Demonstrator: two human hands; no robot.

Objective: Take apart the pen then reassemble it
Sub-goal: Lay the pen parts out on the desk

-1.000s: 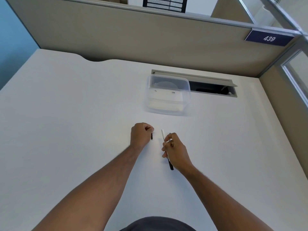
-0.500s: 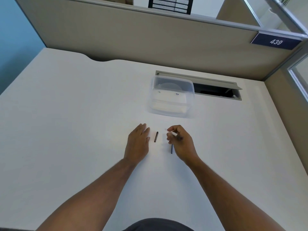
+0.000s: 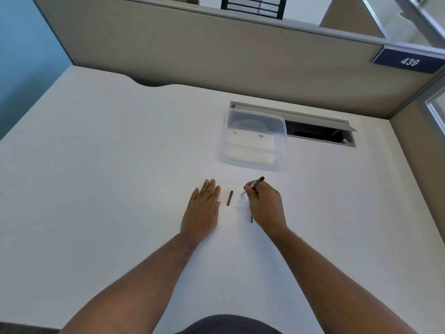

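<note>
**Head view: right hand pinches the pen, left hand flat beside a loose part**

Head camera looks down on a white bench (image 3: 96, 189). The right hand (image 3: 266, 206) is closed around the pen body (image 3: 257, 183), its fingers curled in a writing-style grip; the dark end of the pen sticks up and away to the far right, while a pale tip (image 3: 243, 194) pokes out at the near left of the fingers. The left hand (image 3: 202, 210) holds nothing: it lies palm down on the bench with fingers straight and together.

Between the two hands a short black pen piece (image 3: 230, 197) lies on the bench, just right of the left thumb and apart from it. Another thin dark piece (image 3: 251, 218) shows at the near edge of the right hand, mostly hidden under it; whether the hand touches it cannot be told. Farther off sits a clear plastic box (image 3: 254, 141), next to an open cable slot (image 3: 313, 131).

Half a second ago the right hand was curled low over the pale part with no dark end showing above it; now the pen is tilted up. The left hand was already flat, and the short piece lies where it lay.
</note>
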